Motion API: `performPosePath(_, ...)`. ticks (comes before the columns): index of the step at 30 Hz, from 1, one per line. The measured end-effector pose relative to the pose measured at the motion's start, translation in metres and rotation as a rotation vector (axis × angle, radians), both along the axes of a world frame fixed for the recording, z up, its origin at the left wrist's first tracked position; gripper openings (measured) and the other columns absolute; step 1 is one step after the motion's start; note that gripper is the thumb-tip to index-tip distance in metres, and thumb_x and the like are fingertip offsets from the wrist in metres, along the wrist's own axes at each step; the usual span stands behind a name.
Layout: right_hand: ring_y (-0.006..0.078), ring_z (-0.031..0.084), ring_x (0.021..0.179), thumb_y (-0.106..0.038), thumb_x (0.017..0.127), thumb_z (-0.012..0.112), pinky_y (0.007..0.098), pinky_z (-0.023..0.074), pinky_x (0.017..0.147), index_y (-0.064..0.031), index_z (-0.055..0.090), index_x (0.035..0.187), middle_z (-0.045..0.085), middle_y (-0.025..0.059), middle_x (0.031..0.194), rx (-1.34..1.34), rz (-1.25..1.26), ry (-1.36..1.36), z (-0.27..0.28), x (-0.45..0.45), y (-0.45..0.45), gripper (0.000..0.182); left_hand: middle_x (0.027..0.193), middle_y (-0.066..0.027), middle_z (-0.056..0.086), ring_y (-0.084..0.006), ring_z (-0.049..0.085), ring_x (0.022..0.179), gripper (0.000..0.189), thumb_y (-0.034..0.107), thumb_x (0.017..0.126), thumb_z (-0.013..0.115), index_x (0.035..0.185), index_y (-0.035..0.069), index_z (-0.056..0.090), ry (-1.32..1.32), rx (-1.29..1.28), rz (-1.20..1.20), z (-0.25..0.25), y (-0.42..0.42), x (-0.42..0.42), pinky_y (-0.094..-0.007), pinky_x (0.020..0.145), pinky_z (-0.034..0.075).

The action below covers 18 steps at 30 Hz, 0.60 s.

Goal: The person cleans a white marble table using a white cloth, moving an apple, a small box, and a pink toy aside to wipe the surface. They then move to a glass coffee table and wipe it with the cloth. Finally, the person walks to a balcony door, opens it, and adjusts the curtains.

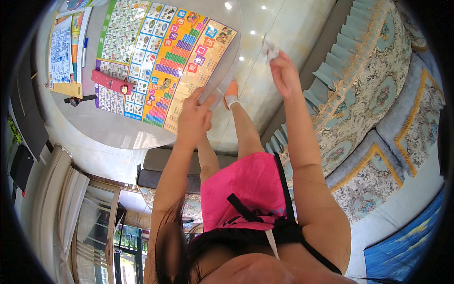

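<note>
My left hand (194, 115) is at the near edge of a round table, its fingers closed on the rim of a clear plastic table cover (222, 80). That rim looks bent up beside the fingers, and the fingertips are partly hidden. Out past the table edge, over the floor, my right hand (283, 72) pinches a crumpled white tissue (272, 51). Colourful printed learning charts (152, 67) lie flat across the tabletop, to the left of both hands.
On the table are a pink case (111, 82), a black wristwatch (76, 100), a blue pen (85, 52) and handwritten papers (61, 53). A patterned sofa with a pale teal skirt (330, 69) runs along the right. An orange slipper (231, 89) is on the tiled floor (294, 25).
</note>
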State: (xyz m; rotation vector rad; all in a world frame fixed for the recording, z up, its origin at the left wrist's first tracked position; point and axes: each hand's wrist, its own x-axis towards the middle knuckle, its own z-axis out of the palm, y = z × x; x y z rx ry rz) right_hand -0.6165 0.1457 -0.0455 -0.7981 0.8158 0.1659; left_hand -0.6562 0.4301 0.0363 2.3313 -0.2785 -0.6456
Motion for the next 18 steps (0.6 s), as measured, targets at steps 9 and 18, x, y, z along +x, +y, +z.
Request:
performPosePath(9,0.0372,0.048,0.123,0.002,0.084,0.049,0.0380,0.0415,0.103,0.0006,0.046,0.133,0.047,0.0230,0.135,-1.661,0.638,-0.503,-0.049,0.139,0.046,0.049,0.108,-0.0101,0.063,-0.0188,0.062,0.081,0.025,-0.001,0.083,0.066,0.107,0.003,0.066,-0.159,0.014,0.326,0.009,0.078,0.039,-0.0284,0.068,0.052)
performPosePath(18,0.0097,0.061,0.088,-0.002,0.088,0.059,0.0249,0.0499,0.076,-0.0017,0.059,0.122,0.064,0.0070,0.120,-1.559,0.477,-0.538,-0.026,0.048,0.067,0.035,0.102,-0.0133,0.056,-0.0297,0.055,0.093,0.043,0.027,0.071,0.077,0.105,0.009,0.058,-0.241,0.172,-0.156,-0.048,-0.020,-0.005,-0.0413,0.078,0.044)
